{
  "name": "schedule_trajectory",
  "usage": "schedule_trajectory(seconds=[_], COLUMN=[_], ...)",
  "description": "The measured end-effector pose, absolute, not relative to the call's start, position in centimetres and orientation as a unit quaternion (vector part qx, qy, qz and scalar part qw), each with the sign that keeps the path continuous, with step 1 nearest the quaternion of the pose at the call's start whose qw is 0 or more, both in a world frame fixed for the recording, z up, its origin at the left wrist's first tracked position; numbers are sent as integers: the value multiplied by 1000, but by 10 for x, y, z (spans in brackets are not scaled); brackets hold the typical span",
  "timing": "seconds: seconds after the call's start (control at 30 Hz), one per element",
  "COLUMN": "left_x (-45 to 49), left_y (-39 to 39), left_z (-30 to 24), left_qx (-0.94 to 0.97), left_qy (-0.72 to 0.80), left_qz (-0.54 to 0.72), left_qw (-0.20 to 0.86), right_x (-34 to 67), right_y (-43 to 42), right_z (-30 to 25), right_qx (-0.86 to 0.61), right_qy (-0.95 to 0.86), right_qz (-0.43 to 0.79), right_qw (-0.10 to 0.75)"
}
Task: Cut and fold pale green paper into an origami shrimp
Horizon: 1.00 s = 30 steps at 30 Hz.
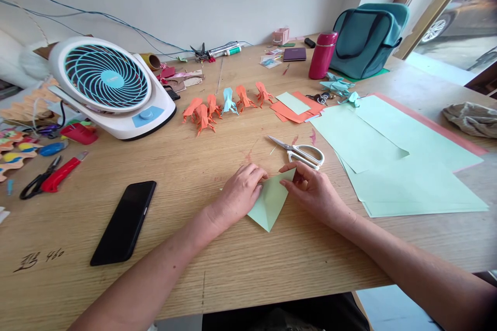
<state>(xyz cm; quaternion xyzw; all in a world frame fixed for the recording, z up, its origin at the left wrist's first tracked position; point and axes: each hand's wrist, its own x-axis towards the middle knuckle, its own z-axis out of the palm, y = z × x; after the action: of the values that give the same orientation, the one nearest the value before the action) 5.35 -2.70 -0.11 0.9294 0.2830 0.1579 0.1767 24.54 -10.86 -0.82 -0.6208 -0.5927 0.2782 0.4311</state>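
A creased sheet of light green paper (267, 206) lies on the wooden table in front of me, one corner pointing towards me. My left hand (241, 189) presses on its left part with curled fingers, covering much of that side. At the upper right corner, my right hand (310, 186) pinches the paper between thumb and fingers and lifts it slightly. White-handled scissors (305, 155) rest just beyond my right hand, blades pointing left. Larger light green sheets (419, 186) are spread to the right. Folded orange paper figures (202, 117) and a blue folded figure (229, 100) stand farther back.
A black phone (123, 222) lies left of my forearm. Behind it are a white fan (112, 82), a red-handled cutter (62, 173) and black scissors (37, 181). A pink bottle (323, 55), a teal bag (367, 41), keys (322, 98) and orange sheets (285, 111) occupy the back right.
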Motion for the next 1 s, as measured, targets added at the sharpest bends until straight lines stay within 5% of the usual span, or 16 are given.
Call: schedule_trajectory(seconds=[1.0], left_x=[24], left_y=[-44], left_z=[-11], left_qx=[972], left_qy=[141], left_qz=[188], left_qw=[11], right_x=[251], right_y=[-106], right_z=[-15], right_qx=[-671], right_qy=[-607], right_qz=[187], right_qw=[382])
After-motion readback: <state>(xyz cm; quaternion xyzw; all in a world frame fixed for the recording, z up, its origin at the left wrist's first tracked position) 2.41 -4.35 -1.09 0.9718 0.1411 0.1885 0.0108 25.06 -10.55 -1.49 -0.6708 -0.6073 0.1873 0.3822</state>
